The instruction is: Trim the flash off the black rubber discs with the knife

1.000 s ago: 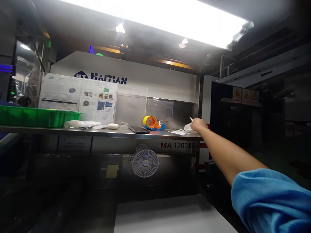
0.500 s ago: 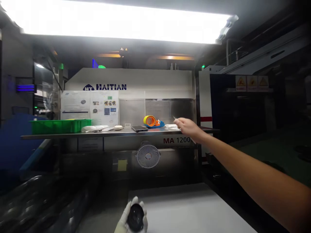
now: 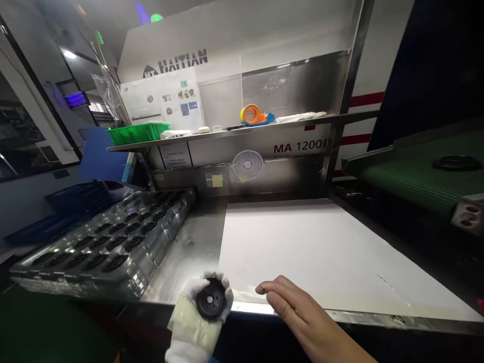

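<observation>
Black round part (image 3: pixel 210 298), one, with a pale spot at its centre: held in the gloved left hand (image 3: pixel 192 306) in front of the bench's (image 3: pixel 189 247) front edge, left of the middle. Its flat face is turned up toward the viewer; the thumb lies along its left rim, the fingers curl round the far and right rim, and the palm side is beneath. Grip: closed on the part.

Right hand (image 3: pixel 297 305), bare: near the front edge, to the right of the part and apart from it. Thumb and forefinger nearly meet; whether anything is pinched between them cannot be told.

White sheet (image 3: pixel 287 247): spread over the bench from the front edge toward the back.

Clear plastic tray (image 3: pixel 151 259): at the bench's left end, set with rows of black round pieces (image 3: pixel 115 262).

Shelf (image 3: pixel 212 134), above the back edge: green bin (image 3: pixel 138 133) at its left end; yellow-and-orange tape roll (image 3: pixel 250 115) near the middle; white cloth (image 3: pixel 300 117) toward the right end.
</observation>
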A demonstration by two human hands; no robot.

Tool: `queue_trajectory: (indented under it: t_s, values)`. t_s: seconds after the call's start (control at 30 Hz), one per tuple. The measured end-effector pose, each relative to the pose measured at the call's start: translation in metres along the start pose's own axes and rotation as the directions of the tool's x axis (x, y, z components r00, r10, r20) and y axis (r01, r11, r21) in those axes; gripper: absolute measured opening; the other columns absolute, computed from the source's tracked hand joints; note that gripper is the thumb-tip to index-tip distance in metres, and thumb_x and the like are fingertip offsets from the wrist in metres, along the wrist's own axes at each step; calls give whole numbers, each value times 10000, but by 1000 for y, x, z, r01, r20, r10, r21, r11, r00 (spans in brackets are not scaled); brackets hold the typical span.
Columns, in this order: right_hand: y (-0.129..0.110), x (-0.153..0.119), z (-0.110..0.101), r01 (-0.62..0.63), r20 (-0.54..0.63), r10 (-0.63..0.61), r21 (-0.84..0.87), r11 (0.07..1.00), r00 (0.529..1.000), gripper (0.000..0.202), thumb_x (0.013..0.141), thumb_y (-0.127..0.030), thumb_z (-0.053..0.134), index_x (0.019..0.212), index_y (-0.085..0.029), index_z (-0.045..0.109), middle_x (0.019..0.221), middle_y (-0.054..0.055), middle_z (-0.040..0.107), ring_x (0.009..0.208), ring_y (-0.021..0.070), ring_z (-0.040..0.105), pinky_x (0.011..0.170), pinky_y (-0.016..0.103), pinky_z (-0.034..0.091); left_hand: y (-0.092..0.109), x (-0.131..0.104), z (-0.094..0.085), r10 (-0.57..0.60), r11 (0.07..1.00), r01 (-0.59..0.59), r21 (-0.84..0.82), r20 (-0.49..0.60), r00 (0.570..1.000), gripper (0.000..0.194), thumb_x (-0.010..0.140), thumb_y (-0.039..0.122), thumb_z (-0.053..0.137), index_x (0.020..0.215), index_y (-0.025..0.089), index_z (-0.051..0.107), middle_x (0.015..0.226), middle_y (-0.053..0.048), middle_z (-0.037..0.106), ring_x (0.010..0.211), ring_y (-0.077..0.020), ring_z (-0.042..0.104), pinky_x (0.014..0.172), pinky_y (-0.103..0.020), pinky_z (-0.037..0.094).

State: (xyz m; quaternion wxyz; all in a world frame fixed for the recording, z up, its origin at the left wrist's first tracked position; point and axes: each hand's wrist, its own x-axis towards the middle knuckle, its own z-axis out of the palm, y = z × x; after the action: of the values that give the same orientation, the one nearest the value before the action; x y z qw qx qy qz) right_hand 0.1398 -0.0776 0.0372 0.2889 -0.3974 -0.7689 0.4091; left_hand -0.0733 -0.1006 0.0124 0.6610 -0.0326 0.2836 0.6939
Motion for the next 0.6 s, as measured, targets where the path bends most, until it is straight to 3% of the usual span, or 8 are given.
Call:
queue_trajectory:
  t_s: [0.1,0.2,0.37,0.6]
  values:
    - [-6,15,14,73,15,-73,6,997,997,143,901,-329,499,832,-251,597,838,-7,588,776,160,563,697,256,447,-1,12,5,108,994,-107,-30,38,993,149,679,49,599,803,130,613,826,-68,617,800,-210,616,742,-375,529]
    - [-5,32,20,90,69,-89,-14,996,994,170,922,-304,462,812,-246,578,779,-27,599,731,145,555,645,237,416,-5,25,18,164,985,-160,-67,65,984,107,732,108,639,836,126,630,807,-56,609,765,-175,604,731,-333,532]
    - [11,46,23,55,-11,-58,-199,978,998,304,979,-419,296,853,-266,526,781,-31,598,703,150,527,595,245,371,-17,47,27,165,986,-163,-31,113,980,227,752,96,624,977,130,633,873,-65,606,792,-175,592,741,-336,525]
    - [27,60,33,22,-105,-62,-347,938,993,322,996,-374,269,788,-241,475,753,-22,585,646,142,529,586,246,347,-29,62,38,128,992,-130,3,142,982,139,756,133,607,892,131,633,744,-32,565,686,-145,556,632,-292,508]
